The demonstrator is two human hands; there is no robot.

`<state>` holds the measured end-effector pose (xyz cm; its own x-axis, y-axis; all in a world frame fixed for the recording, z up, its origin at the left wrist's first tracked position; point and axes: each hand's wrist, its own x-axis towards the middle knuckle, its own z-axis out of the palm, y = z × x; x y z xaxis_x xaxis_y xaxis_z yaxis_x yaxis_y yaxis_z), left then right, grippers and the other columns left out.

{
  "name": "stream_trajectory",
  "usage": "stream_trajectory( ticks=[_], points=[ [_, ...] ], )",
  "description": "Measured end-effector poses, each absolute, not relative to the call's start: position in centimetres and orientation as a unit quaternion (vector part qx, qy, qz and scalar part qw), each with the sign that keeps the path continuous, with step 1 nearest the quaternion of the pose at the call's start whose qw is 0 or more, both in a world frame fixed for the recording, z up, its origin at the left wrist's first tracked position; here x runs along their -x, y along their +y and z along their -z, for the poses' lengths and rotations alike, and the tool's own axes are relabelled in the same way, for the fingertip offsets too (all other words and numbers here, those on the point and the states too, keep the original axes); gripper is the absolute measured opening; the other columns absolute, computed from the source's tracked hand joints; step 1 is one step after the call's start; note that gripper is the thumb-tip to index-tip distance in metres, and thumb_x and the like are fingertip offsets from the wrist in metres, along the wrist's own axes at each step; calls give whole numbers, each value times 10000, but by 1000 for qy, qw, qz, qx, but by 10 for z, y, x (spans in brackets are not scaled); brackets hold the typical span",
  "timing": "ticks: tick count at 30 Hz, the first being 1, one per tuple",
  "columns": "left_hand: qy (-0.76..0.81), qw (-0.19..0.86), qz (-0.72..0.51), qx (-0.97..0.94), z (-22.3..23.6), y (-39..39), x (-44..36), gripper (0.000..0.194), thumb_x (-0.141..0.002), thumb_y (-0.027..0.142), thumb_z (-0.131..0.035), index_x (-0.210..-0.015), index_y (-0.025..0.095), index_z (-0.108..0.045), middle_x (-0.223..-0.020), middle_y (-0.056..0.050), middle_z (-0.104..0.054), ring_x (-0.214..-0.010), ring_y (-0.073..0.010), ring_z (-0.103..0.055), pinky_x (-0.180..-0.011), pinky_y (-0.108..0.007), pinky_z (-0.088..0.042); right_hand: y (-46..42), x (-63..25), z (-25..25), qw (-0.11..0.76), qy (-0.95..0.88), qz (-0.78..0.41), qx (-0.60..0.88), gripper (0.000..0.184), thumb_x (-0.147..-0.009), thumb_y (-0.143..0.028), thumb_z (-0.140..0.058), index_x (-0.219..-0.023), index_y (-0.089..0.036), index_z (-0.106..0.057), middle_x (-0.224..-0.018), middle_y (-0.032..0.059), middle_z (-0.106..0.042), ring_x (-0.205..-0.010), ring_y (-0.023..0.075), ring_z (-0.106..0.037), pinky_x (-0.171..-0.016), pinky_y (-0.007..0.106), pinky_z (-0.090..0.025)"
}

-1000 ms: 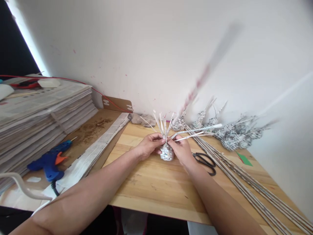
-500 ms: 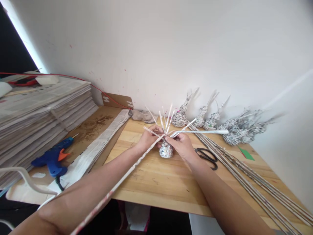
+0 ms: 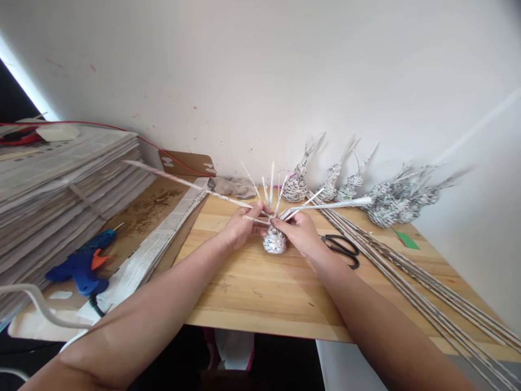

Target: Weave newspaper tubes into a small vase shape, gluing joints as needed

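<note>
Between my hands, on the wooden board, stands a small round woven newspaper piece [image 3: 275, 243], with several rolled-paper stakes [image 3: 272, 179] fanning up from its top. My left hand [image 3: 242, 225] is closed at the left of its neck, fingers pinching a long rolled-paper tube [image 3: 183, 182] that stretches away to the upper left. My right hand [image 3: 300, 232] grips the neck from the right, thumb pressed against the base of the stakes. A thicker white paper tube [image 3: 337, 205] sticks out to the right above that hand. Some fingertips are hidden behind the stakes.
Black-handled scissors [image 3: 344, 247] lie right of my right hand, beside long paper tubes [image 3: 391, 271]. Several woven newspaper pieces [image 3: 295, 189] stand along the wall. At left are a blue glue gun [image 3: 83, 266], a tall newspaper stack [image 3: 69, 195] and a grey cloth [image 3: 234, 188].
The long paper tube has swung from the lower left, across my left forearm, to the upper left behind the hand. My right hand keeps its grip on the woven piece; the view has shifted slightly.
</note>
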<state>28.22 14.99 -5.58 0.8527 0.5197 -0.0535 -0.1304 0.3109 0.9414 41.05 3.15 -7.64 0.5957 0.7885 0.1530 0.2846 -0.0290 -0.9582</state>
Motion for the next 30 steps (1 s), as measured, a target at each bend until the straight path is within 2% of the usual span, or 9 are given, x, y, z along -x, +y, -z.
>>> stream_trajectory(
  ticks=[2,5,9,11,17,23,27,30],
  points=[
    [213,822,-166,-501,54,152,-283,514,-832,624,-627,-863,114,-684,-746,-78,-687,-612,-140,-660,-479,-208,-540,32,-410,75,577,-382,-227,685,368,-699,-518,-776,-726,-181,-632,-685,19,-683,-632,168,-610,-568,279,-470],
    [259,835,-135,-466,51,155,-283,424,-925,510,-560,-844,110,-676,-710,-75,-686,-544,-120,-643,-466,-195,-532,31,-407,71,585,-374,-246,677,358,-689,-503,-788,-718,-178,-640,-684,17,-679,-617,159,-599,-558,274,-463],
    [251,827,-149,-481,49,152,-283,216,-951,276,-568,-839,110,-647,-732,-53,-690,-558,-97,-652,-453,-150,-505,30,-404,62,610,-335,-299,652,377,-651,-511,-809,-718,-191,-621,-652,-5,-650,-551,146,-563,-520,285,-460],
    [249,823,-153,-487,50,150,-283,211,-960,228,-547,-812,103,-630,-731,-53,-686,-565,-86,-649,-459,-138,-498,30,-403,60,617,-324,-309,648,389,-635,-522,-814,-706,-200,-607,-630,-16,-627,-532,147,-550,-508,295,-457],
    [265,807,-185,-495,57,151,-286,272,-927,263,-603,-699,124,-552,-640,-14,-618,-507,-72,-582,-431,-138,-462,33,-404,67,609,-336,-262,669,391,-670,-549,-772,-728,-204,-598,-635,-7,-620,-544,157,-553,-496,295,-443],
    [298,781,-190,-514,57,152,-288,275,-977,267,-504,-742,135,-553,-673,-30,-640,-525,-83,-597,-435,-150,-474,32,-405,68,589,-351,-249,684,356,-740,-533,-717,-763,-194,-611,-659,3,-634,-568,156,-575,-507,277,-449],
    [344,736,-179,-555,56,152,-287,166,-917,270,-612,-820,146,-560,-600,9,-606,-470,-79,-560,-441,-165,-469,31,-406,68,581,-359,-234,692,340,-754,-525,-711,-774,-198,-618,-667,10,-646,-565,165,-590,-508,285,-463],
    [366,653,-175,-640,59,154,-285,218,-865,340,-679,-904,178,-538,-548,41,-577,-431,-103,-544,-386,-174,-377,31,-406,68,570,-369,-235,696,339,-750,-524,-720,-772,-199,-626,-692,26,-672,-592,185,-620,-519,298,-488]
  ],
)
